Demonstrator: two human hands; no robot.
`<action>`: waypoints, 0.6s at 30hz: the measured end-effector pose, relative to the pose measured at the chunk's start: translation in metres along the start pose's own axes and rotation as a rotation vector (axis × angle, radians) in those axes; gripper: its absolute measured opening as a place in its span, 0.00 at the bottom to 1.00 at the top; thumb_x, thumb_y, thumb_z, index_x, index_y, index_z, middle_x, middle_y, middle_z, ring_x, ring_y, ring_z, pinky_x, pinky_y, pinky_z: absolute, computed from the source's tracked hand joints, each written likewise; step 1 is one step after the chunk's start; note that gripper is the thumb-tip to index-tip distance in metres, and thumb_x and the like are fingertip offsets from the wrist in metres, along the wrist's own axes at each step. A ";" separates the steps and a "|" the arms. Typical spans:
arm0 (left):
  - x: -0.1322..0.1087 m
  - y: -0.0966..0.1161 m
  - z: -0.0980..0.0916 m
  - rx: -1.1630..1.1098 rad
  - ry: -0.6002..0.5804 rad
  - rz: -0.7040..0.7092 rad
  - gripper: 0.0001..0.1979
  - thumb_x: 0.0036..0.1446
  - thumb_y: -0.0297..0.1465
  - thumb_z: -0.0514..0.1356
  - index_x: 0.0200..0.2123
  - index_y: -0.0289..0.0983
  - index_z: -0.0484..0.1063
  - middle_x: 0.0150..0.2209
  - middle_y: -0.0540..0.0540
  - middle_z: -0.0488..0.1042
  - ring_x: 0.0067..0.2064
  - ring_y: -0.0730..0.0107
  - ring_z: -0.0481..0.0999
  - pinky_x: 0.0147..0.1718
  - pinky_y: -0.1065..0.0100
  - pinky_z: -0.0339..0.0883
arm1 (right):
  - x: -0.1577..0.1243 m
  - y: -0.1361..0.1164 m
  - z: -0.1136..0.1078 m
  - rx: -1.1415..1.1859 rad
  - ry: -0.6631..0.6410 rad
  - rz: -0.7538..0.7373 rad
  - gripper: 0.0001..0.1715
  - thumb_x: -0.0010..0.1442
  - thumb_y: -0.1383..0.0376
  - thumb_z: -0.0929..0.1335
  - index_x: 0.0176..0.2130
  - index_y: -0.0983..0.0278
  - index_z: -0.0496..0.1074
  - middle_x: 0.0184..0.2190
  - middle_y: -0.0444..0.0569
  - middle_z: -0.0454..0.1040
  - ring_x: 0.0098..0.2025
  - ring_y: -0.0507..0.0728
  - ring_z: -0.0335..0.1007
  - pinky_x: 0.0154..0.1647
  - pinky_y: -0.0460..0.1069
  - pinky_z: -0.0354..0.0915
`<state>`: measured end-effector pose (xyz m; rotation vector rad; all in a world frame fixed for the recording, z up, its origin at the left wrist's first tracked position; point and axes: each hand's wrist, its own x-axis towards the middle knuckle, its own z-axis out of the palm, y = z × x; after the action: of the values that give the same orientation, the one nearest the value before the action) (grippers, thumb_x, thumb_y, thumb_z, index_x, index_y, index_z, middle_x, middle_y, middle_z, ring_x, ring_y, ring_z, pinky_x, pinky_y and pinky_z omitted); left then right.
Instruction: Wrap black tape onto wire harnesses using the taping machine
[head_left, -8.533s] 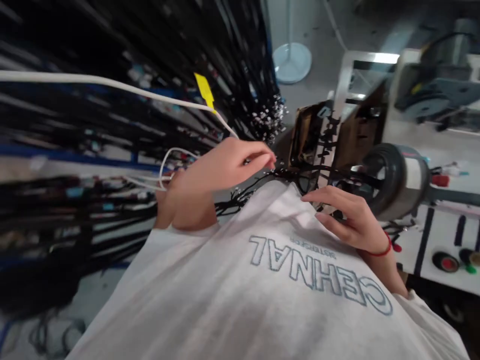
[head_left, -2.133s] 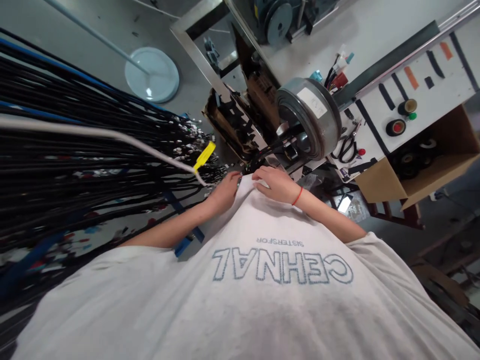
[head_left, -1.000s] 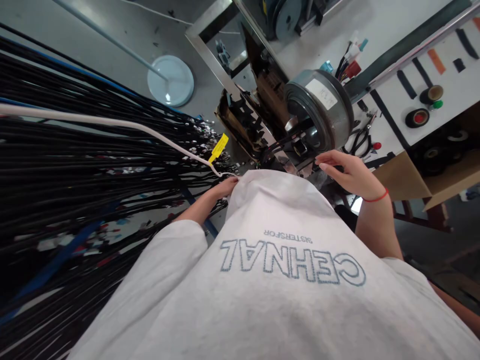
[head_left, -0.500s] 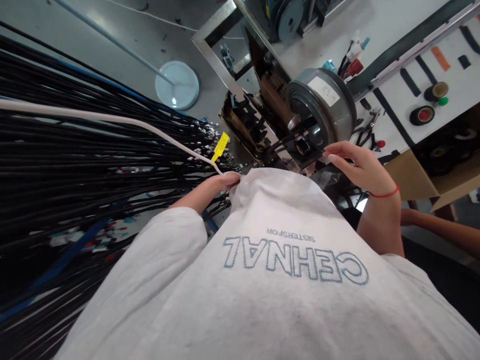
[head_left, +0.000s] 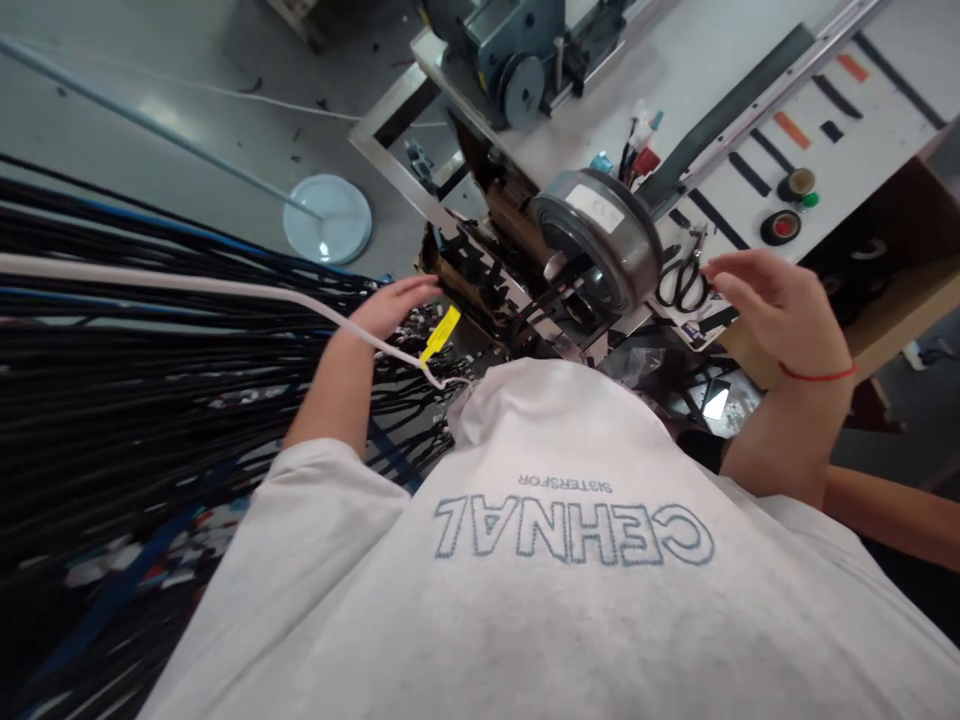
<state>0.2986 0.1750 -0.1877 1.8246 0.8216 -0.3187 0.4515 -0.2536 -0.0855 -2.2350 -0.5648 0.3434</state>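
Observation:
My left hand (head_left: 390, 305) reaches forward over the ends of a big bundle of black cables (head_left: 150, 340), fingers stretched out and holding nothing. A white cable (head_left: 187, 285) with a yellow tag (head_left: 440, 334) runs under that wrist toward my shirt (head_left: 555, 540). My right hand (head_left: 780, 305), with a red string at the wrist, hovers open with curled fingers just right of a round grey motor (head_left: 600, 240) mounted on a metal fixture. Black scissors (head_left: 679, 285) lie between that hand and the motor.
A white workbench (head_left: 750, 110) carries strips of tape, tape rolls (head_left: 780, 228) and a grey machine (head_left: 517, 50) at the top. A cardboard box (head_left: 885, 300) sits at the right. A white round stand base (head_left: 328, 218) rests on the floor. Another person's arm (head_left: 892, 515) shows at the lower right.
My left hand left the shirt hem and moved up and forward over the cable ends. My right hand drew away from the motor to the right and opened.

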 end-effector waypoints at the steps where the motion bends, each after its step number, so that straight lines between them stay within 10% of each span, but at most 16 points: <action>1: 0.008 0.014 -0.003 0.012 -0.060 0.073 0.26 0.63 0.41 0.56 0.57 0.28 0.69 0.53 0.37 0.76 0.55 0.57 0.73 0.57 0.56 0.62 | 0.001 0.006 -0.004 0.034 0.083 0.015 0.18 0.64 0.55 0.67 0.47 0.63 0.75 0.42 0.52 0.79 0.44 0.57 0.75 0.48 0.53 0.68; 9: 0.018 0.065 0.095 0.520 -0.336 0.469 0.26 0.61 0.48 0.51 0.43 0.34 0.76 0.40 0.41 0.80 0.43 0.58 0.77 0.49 0.60 0.68 | 0.020 0.071 0.028 0.038 0.219 0.175 0.16 0.59 0.54 0.68 0.40 0.63 0.76 0.35 0.50 0.78 0.39 0.59 0.75 0.41 0.55 0.71; 15: -0.011 -0.004 0.106 0.505 -0.143 0.277 0.29 0.54 0.51 0.57 0.47 0.32 0.71 0.46 0.36 0.76 0.46 0.53 0.76 0.47 0.58 0.68 | 0.009 0.070 0.033 0.072 0.050 0.197 0.20 0.59 0.53 0.67 0.43 0.64 0.76 0.36 0.52 0.79 0.38 0.58 0.75 0.42 0.54 0.71; 18: -0.030 -0.048 0.089 0.451 -0.390 0.003 0.28 0.51 0.55 0.57 0.35 0.34 0.75 0.35 0.39 0.79 0.40 0.52 0.77 0.42 0.58 0.70 | 0.000 0.058 0.030 0.088 -0.007 0.228 0.20 0.60 0.52 0.66 0.39 0.65 0.77 0.33 0.52 0.79 0.36 0.58 0.75 0.42 0.53 0.70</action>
<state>0.2589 0.0933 -0.2410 2.0793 0.4962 -0.8845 0.4558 -0.2684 -0.1485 -2.2170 -0.2925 0.4831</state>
